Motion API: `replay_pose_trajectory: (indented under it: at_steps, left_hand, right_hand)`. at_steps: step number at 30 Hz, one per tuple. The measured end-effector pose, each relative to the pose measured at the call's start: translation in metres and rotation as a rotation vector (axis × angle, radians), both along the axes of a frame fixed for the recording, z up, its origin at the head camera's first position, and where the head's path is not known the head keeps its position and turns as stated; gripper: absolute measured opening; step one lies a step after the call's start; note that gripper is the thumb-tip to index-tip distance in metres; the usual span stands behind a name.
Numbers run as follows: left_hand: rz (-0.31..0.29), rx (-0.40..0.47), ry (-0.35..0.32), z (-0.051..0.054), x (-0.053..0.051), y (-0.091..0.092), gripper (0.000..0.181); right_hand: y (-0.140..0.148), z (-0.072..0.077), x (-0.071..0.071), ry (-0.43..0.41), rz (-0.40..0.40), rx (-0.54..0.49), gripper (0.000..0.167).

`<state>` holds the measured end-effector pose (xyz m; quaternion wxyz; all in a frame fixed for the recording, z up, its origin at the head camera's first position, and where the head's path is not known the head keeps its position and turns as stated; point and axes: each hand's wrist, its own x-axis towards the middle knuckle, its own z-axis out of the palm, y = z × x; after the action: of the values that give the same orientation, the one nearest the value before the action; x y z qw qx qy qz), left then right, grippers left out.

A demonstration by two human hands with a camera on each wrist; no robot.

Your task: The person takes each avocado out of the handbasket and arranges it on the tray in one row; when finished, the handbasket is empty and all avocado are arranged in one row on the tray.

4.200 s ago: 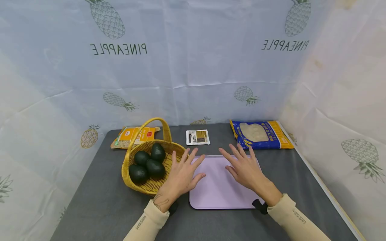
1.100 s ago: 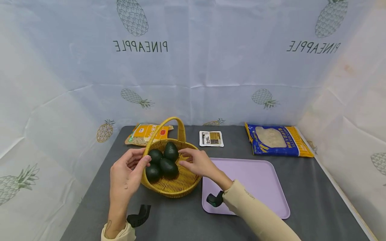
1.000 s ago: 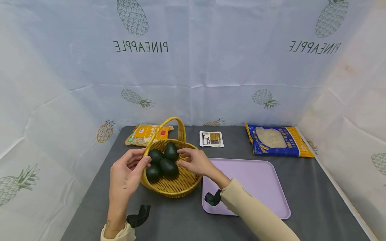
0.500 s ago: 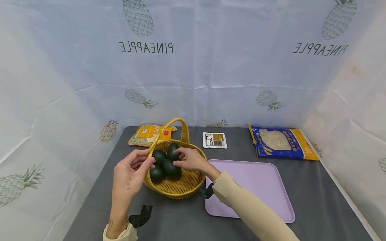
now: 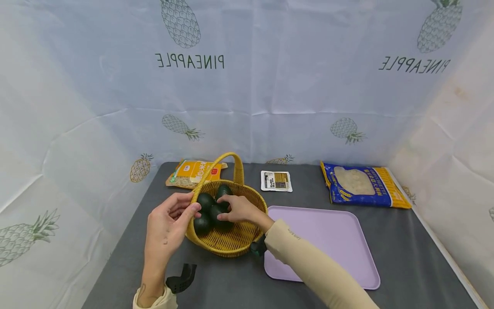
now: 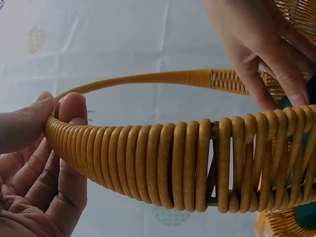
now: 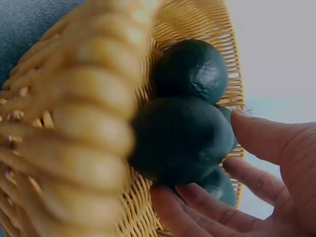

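Observation:
A yellow wicker basket point(image 5: 231, 252) stands left of centre on the grey table, with several dark green avocados inside. My left hand point(image 5: 167, 225) pinches the basket's handle point(image 6: 148, 163) between thumb and fingers at its left side. My right hand point(image 5: 239, 209) reaches in from the right, over the front right avocado point(image 7: 182, 140). In the right wrist view its thumb is at the near end of that avocado and its fingers spread along the lower side; whether they press on it is unclear. Another avocado point(image 7: 192, 69) lies beside it, and others are partly hidden.
A lilac tray point(image 5: 328, 240) lies right of the basket, partly under my right sleeve. An orange food bag point(image 5: 189, 174) lies behind the basket. Farther back are a small white-and-brown packet point(image 5: 276, 181) and a blue-and-yellow bag point(image 5: 362, 186). Pineapple-printed cloth point(image 5: 293, 86) borders the table.
Both hands have come from above the tray and basket rim to the basket. My left hand has taken the handle. Over the last second my right hand has moved left, over the front avocado.

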<state>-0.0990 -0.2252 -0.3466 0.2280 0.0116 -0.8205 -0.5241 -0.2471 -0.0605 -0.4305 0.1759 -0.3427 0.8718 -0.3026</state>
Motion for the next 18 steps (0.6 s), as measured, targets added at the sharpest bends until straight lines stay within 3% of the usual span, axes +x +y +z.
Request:
replay_pose_trajectory:
  at_steps: [18]
  left_hand:
    - [-0.019, 0.002, 0.012, 0.0001, 0.0002, -0.0004, 0.020]
  right_hand:
    - [-0.0085, -0.0107, 0.0037, 0.027, 0.049, 0.074, 0.060]
